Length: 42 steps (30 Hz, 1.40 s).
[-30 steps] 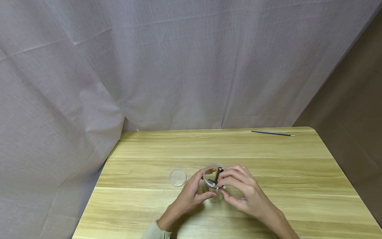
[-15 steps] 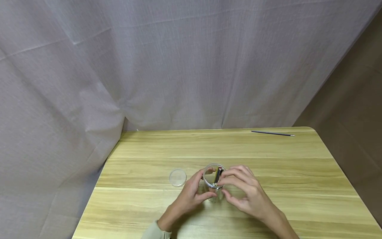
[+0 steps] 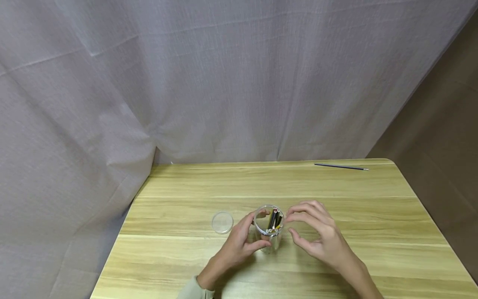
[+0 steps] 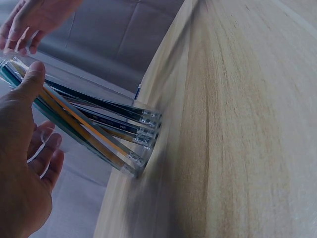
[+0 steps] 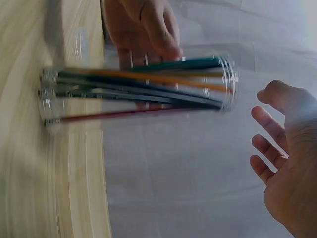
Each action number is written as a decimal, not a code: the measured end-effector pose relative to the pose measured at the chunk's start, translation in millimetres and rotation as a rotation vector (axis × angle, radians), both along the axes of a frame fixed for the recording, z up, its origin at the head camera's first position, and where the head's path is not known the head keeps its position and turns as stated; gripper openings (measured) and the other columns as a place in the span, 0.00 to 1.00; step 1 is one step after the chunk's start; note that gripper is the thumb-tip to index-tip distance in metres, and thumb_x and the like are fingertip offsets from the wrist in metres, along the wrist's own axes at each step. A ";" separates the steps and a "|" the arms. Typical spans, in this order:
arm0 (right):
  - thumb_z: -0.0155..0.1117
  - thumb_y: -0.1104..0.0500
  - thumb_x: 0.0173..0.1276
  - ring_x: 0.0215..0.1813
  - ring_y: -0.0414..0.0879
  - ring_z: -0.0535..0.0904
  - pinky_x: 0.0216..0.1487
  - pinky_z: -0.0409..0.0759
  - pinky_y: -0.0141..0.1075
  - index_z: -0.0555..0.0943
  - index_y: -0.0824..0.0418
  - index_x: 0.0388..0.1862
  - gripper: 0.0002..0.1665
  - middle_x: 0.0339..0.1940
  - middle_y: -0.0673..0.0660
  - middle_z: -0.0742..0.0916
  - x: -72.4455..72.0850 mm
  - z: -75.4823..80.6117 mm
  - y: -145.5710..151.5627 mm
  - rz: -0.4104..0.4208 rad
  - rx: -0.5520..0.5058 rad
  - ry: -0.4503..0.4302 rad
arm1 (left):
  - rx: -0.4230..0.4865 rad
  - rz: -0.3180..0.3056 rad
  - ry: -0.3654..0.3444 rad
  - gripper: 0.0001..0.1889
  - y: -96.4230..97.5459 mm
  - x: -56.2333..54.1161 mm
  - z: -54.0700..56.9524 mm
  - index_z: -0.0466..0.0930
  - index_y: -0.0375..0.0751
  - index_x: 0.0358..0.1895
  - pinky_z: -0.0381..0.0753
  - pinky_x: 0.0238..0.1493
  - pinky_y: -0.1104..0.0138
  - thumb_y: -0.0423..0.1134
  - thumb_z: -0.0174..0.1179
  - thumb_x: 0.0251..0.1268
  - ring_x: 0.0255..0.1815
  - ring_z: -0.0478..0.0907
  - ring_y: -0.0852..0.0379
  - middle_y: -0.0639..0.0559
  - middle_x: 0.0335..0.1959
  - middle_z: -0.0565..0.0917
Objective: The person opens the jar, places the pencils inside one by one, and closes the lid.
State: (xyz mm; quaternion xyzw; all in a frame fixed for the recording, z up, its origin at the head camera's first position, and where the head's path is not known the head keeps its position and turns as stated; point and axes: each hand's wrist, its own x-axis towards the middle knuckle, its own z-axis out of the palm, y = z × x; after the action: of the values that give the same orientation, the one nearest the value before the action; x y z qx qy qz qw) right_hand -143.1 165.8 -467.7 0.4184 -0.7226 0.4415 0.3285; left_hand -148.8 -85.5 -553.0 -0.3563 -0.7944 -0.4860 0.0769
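Note:
A clear cylindrical jar (image 3: 275, 243) stands on the table with several pencils (image 3: 274, 220) inside. Through its wall in the left wrist view, green, orange and dark pencils (image 4: 101, 116) lean with their eraser ends at the bottom. My left hand (image 3: 240, 241) holds the jar from the left, thumb in front and fingers behind. Just right of the rim, my right hand (image 3: 319, 234) has nothing in it, its fingers loosely bent and apart from the jar. In the right wrist view a red pencil (image 5: 114, 114) also shows through the blurred jar.
A round clear lid (image 3: 222, 222) lies flat on the wooden table (image 3: 179, 249), left of the jar. One dark pencil (image 3: 341, 167) lies near the far right edge. A grey curtain (image 3: 224, 83) hangs behind the table.
My right hand has let go of the pencils at the jar's mouth and moved right, off the rim. The pencils now rest inside. My left hand and the jar have stayed put.

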 end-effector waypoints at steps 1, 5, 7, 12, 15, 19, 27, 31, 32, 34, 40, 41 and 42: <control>0.65 0.53 0.78 0.50 0.53 0.80 0.67 0.72 0.31 0.88 0.64 0.42 0.14 0.44 0.60 0.89 -1.5 0.5 2.8 -0.004 -0.006 -0.009 | -0.001 0.002 -0.002 0.46 -0.1 0.1 0.1 0.64 0.36 0.78 0.76 0.74 0.53 0.38 0.79 0.58 0.72 0.76 0.47 0.41 0.72 0.78; 0.66 0.53 0.79 0.50 0.52 0.80 0.65 0.74 0.30 0.87 0.68 0.41 0.18 0.42 0.62 0.89 -8.9 3.8 15.4 -0.027 -0.036 -0.018 | -0.002 0.005 -0.012 0.46 -0.4 0.1 -0.3 0.64 0.39 0.79 0.75 0.75 0.53 0.39 0.79 0.59 0.72 0.76 0.47 0.44 0.73 0.77; 0.68 0.56 0.76 0.50 0.51 0.80 0.64 0.75 0.30 0.87 0.70 0.41 0.16 0.41 0.63 0.89 -13.9 5.5 22.5 -0.041 -0.059 -0.014 | -0.003 0.004 -0.013 0.46 -0.5 -0.1 -0.7 0.64 0.39 0.79 0.75 0.75 0.53 0.39 0.79 0.59 0.72 0.76 0.47 0.45 0.73 0.77; 0.70 0.64 0.66 0.51 0.47 0.80 0.62 0.74 0.29 0.87 0.73 0.41 0.11 0.40 0.65 0.88 -28.6 5.2 45.6 -0.115 -0.089 -0.061 | -0.002 0.004 -0.014 0.45 -1.1 -0.1 -1.5 0.64 0.37 0.78 0.75 0.75 0.53 0.39 0.79 0.59 0.72 0.76 0.47 0.44 0.72 0.77; 0.70 0.71 0.60 0.53 0.42 0.80 0.63 0.74 0.28 0.87 0.74 0.43 0.12 0.40 0.67 0.88 -39.0 3.6 60.5 -0.178 -0.102 -0.131 | -0.006 0.010 -0.015 0.45 -1.8 -0.3 -1.9 0.65 0.37 0.78 0.75 0.75 0.52 0.39 0.79 0.59 0.72 0.76 0.47 0.43 0.72 0.78; 0.69 0.82 0.52 0.52 0.38 0.80 0.59 0.75 0.28 0.86 0.76 0.44 0.18 0.40 0.70 0.87 -53.9 4.5 76.8 -0.252 -0.136 -0.213 | -0.008 0.009 -0.020 0.45 -2.0 -0.8 -1.9 0.65 0.37 0.78 0.75 0.75 0.52 0.39 0.79 0.59 0.73 0.75 0.47 0.44 0.73 0.77; 0.68 0.85 0.58 0.48 0.38 0.79 0.52 0.72 0.27 0.85 0.77 0.46 0.18 0.42 0.74 0.87 -98.5 -18.4 113.2 -0.348 -0.134 -0.351 | -0.006 0.000 -0.035 0.45 -0.9 -0.6 -0.4 0.65 0.38 0.78 0.75 0.75 0.52 0.37 0.79 0.59 0.73 0.75 0.47 0.45 0.74 0.76; 0.71 0.82 0.59 0.47 0.33 0.77 0.50 0.70 0.23 0.86 0.72 0.49 0.19 0.42 0.68 0.88 -126.9 -52.7 142.0 -0.399 -0.074 -0.390 | -0.012 0.001 -0.036 0.45 -0.5 3.2 1.1 0.64 0.39 0.79 0.75 0.74 0.53 0.39 0.78 0.60 0.73 0.76 0.47 0.45 0.74 0.76; 0.72 0.81 0.60 0.46 0.31 0.77 0.50 0.70 0.22 0.87 0.70 0.50 0.19 0.42 0.66 0.88 -133.4 -61.5 149.3 -0.408 -0.058 -0.405 | -0.015 0.002 -0.035 0.45 -0.5 4.1 1.5 0.64 0.38 0.79 0.76 0.74 0.53 0.40 0.78 0.60 0.72 0.76 0.47 0.45 0.74 0.76; 0.72 0.79 0.61 0.46 0.28 0.75 0.50 0.69 0.22 0.87 0.68 0.51 0.20 0.41 0.64 0.88 -141.9 -72.9 160.1 -0.420 -0.027 -0.434 | -0.019 0.005 -0.036 0.45 -0.6 5.8 2.5 0.64 0.38 0.79 0.76 0.74 0.53 0.39 0.79 0.60 0.72 0.76 0.47 0.45 0.74 0.76; 0.72 0.75 0.66 0.48 0.44 0.77 0.49 0.70 0.25 0.87 0.67 0.53 0.17 0.45 0.67 0.87 -154.2 -92.0 182.2 -0.513 0.059 -0.546 | -0.028 0.008 -0.037 0.48 0.1 10.8 3.6 0.63 0.41 0.80 0.74 0.75 0.52 0.35 0.80 0.57 0.73 0.75 0.47 0.46 0.74 0.76; 0.71 0.74 0.67 0.49 0.48 0.77 0.49 0.70 0.27 0.87 0.67 0.54 0.17 0.46 0.67 0.87 -155.3 -93.8 185.1 -0.540 0.082 -0.571 | -0.029 0.008 -0.038 0.49 0.0 11.7 3.7 0.62 0.42 0.80 0.74 0.75 0.52 0.35 0.80 0.56 0.73 0.75 0.47 0.46 0.74 0.76; 0.70 0.72 0.68 0.51 0.53 0.77 0.49 0.70 0.30 0.87 0.66 0.55 0.16 0.48 0.66 0.87 -156.5 -95.8 188.1 -0.565 0.107 -0.595 | -0.029 0.008 -0.040 0.49 -0.2 12.8 3.9 0.62 0.42 0.80 0.74 0.76 0.52 0.35 0.80 0.56 0.73 0.75 0.47 0.46 0.74 0.76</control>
State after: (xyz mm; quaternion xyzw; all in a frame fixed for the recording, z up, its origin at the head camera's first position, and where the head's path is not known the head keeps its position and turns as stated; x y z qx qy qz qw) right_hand -299.6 353.9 -563.5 0.0743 -0.8945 0.3974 0.1911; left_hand -136.0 -85.7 -549.1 -0.3442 -0.8041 -0.4813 0.0577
